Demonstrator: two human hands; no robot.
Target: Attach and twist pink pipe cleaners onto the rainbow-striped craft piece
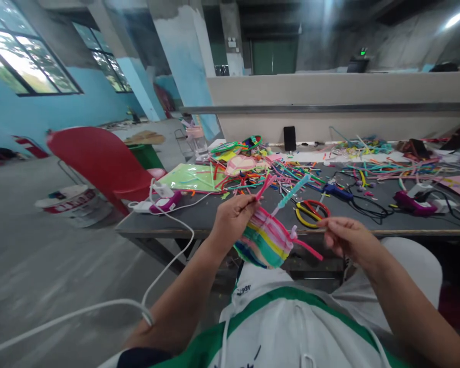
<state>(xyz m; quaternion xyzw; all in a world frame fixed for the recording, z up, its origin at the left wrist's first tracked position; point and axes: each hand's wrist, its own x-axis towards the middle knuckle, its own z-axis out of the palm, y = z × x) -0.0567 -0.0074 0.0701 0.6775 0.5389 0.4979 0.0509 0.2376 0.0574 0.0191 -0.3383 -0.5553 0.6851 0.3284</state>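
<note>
A small striped piece made of fuzzy pipe cleaners (pixel 270 237), in pink, yellow, teal and dark blue, hangs over my lap. My left hand (pixel 233 217) pinches its upper left corner, where pink pipe-cleaner ends stick up. A loose pink end points right from the piece's other side, toward my right hand (pixel 348 237). That hand is apart from the piece, thumb and index finger pressed together; anything between them is too small to make out. Its fingertips overlap the edge of a tool with red and yellow curved handles (pixel 308 214) at the table's front edge. A light-blue pipe-cleaner strip (pixel 293 191) rises behind the piece.
Many coloured pipe cleaners (pixel 249 176) are heaped across the grey table (pixel 199 217). A blue glue gun (pixel 337 191) lies behind the tool. Purple-and-white power strips (pixel 166 202) sit at both sides. A white cable (pixel 184 245) crosses my left forearm. A red chair (pixel 99 158) stands left.
</note>
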